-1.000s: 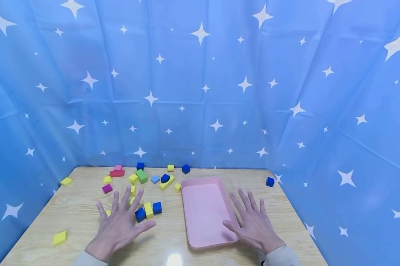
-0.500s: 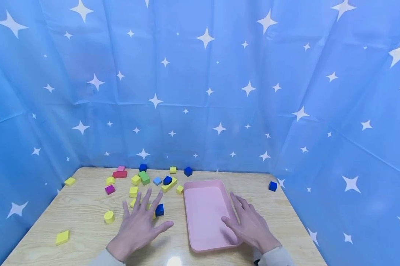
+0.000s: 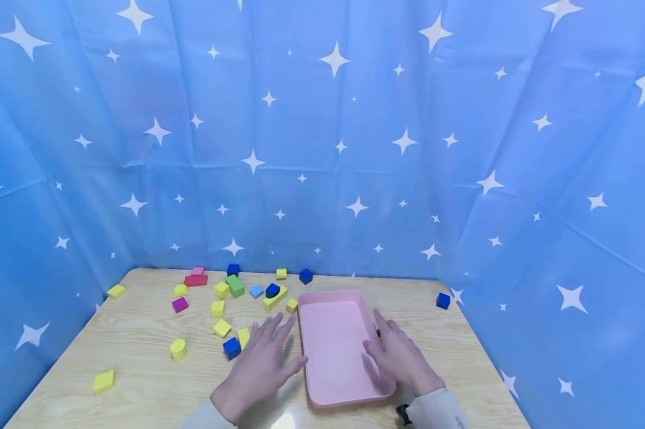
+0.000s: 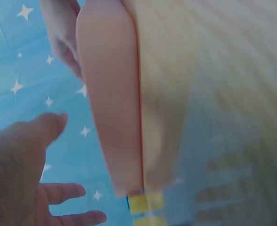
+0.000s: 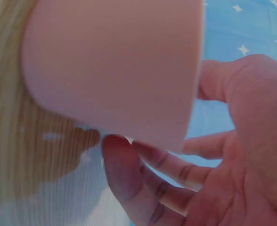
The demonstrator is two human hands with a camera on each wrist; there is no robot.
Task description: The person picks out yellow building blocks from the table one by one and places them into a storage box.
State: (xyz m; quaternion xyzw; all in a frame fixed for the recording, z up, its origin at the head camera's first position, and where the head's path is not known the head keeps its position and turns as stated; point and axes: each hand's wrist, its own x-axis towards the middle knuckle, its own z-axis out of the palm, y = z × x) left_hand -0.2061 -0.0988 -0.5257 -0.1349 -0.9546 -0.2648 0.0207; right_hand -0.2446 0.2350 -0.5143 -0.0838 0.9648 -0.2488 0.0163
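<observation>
A pink rectangular tray [image 3: 349,357] lies on the table, seen from above in the head view. My left hand [image 3: 263,360] is just left of it, fingers spread, its thumb near the tray's left rim and holding nothing. At the right rim is my right hand [image 3: 400,354], its thumb over the tray's inside and its fingers outside the wall. The right wrist view shows those bent fingers [image 5: 176,176] close against the tray's outer wall [image 5: 115,66]; no firm grip is evident. A blue cube [image 3: 232,348] and a yellow block [image 3: 244,338] lie left of my left hand, which partly covers the yellow one.
Several blocks lie on the left and back of the wooden table, including a yellow cylinder [image 3: 178,349], a green block [image 3: 235,286] and a red block [image 3: 196,280]. One blue cube [image 3: 443,301] lies far right. A starry blue curtain [image 3: 301,137] encloses the back and sides.
My left hand has moved right, away from the blocks and up to the tray. My right hand's fingers have drawn together and come down along the tray's right side.
</observation>
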